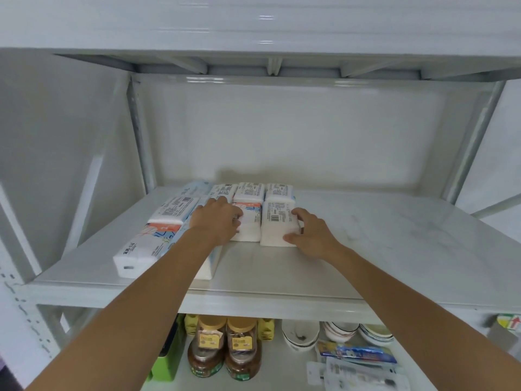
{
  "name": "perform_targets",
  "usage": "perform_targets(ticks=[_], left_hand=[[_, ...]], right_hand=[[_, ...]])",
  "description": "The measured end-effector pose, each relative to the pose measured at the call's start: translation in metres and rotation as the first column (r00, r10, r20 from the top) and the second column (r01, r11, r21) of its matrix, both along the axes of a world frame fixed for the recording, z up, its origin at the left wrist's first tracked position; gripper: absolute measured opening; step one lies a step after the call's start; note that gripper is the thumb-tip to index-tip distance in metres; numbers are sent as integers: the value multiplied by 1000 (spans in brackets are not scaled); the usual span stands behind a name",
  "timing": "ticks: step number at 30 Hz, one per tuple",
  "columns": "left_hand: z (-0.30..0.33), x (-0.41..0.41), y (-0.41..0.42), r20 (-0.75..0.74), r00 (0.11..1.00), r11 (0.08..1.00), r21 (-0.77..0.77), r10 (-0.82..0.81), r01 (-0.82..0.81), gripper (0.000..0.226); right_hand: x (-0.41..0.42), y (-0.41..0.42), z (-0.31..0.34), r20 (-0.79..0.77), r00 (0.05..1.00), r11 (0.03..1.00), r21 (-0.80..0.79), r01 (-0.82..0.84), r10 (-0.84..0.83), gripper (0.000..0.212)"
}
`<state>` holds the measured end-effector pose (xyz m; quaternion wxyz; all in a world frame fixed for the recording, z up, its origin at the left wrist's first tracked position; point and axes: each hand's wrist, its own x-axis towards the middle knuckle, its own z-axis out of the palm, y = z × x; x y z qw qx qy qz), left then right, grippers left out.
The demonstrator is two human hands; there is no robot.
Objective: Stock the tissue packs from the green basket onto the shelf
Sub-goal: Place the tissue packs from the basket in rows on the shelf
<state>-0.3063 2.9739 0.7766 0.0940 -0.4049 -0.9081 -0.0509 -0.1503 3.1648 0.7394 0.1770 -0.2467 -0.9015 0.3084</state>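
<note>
Several white tissue packs stand in rows on the left half of the white shelf (366,249). My right hand (313,235) grips the right end of the front-right pack (277,227), thumb on its front face and fingers curled over its top. My left hand (218,221) rests on the pack beside it (249,224), fingers curled over its top. A pack with an orange and blue print (146,244) lies at the front left. The green basket (166,365) shows partly below the shelf, behind my left forearm.
The shelf's right half is bare white board. An upper shelf board (253,29) hangs close overhead. On the lower shelf stand two brown jars (222,351), stacked bowls (338,331) and flat packets (358,362). Metal uprights frame both sides.
</note>
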Motion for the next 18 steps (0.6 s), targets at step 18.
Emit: perform_targets(ticks=[18], left_hand=[[17, 11, 15, 112, 993, 999, 49, -27, 22, 54]], right_hand=[[-4, -8, 48, 307, 949, 911, 409, -59, -76, 65]])
